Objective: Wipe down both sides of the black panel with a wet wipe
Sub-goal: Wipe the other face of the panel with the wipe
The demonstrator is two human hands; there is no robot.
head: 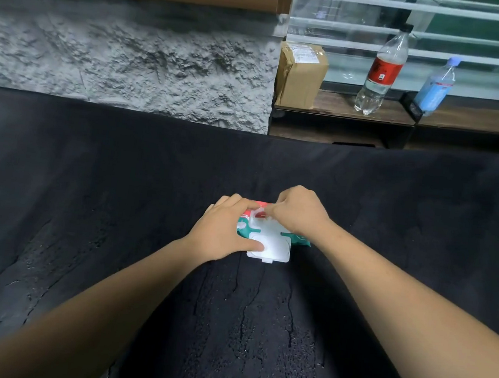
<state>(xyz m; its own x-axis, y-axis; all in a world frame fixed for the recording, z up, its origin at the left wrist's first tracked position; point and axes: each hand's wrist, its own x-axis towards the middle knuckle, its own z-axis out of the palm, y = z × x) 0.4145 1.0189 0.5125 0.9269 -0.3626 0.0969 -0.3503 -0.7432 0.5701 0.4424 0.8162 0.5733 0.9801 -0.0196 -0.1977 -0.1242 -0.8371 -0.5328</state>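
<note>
Right hand is curled, fingertips pinched at the slot of a green-and-red soft plastic wipe pack, seemingly on the white tip of a wet wipe; the grasp is partly hidden. Left hand is laid flat, pack pressed down, thumb on the flipped-open white plastic lid. Rough-textured black panel lies flat on the black-clothed bench, nearest the viewer, untouched. Step judged: wipe extraction. Next, a steady upward pull is needed with the pack held, then wiping can be started

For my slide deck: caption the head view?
Left hand steadies the open wet-wipe pack; right hand pinches at its opening.
</note>
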